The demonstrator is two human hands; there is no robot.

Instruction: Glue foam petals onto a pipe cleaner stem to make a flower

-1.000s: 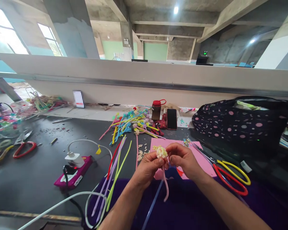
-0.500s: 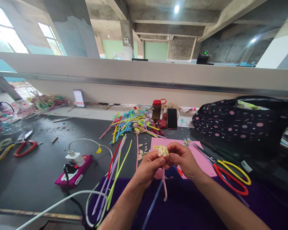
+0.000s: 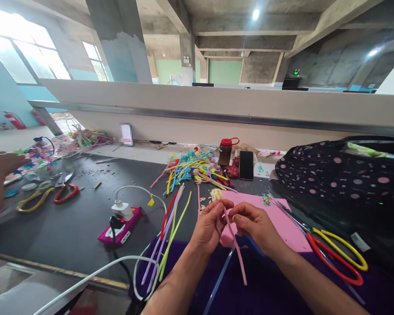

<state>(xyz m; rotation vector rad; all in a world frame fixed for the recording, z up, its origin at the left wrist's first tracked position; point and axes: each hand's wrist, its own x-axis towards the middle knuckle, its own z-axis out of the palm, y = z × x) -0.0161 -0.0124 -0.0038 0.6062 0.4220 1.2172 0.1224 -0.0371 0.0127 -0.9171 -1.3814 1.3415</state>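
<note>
My left hand [image 3: 213, 223] is closed, with thumb and fingers pinching a pipe-cleaner flower just below its head. The flower's cream-yellow bobbled head [image 3: 216, 194] points away from me, and its pink fuzzy stem [image 3: 239, 256] hangs down towards my lap. Close by on the right, my right hand [image 3: 254, 223] has its thumb and forefinger brought together beside the stem. Whatever is between those fingertips is too small to make out. Beneath both hands lies a pink foam sheet [image 3: 282, 223] on dark purple cloth.
Scissors with red and yellow handles [image 3: 338, 253] lie at right, before a dotted bag [image 3: 335, 175]. Bundled pipe-cleaner flowers [image 3: 190, 166], a bottle [image 3: 225, 153] and a phone [image 3: 246, 165] stand behind. A power strip [image 3: 121, 229] with cables is left. Another person's hand [image 3: 3, 170] reaches in far left.
The flower head has tipped away from me and its stem has swung rightward. My right hand has come off the head to beside the stem. The view has turned left, showing another person's hand.
</note>
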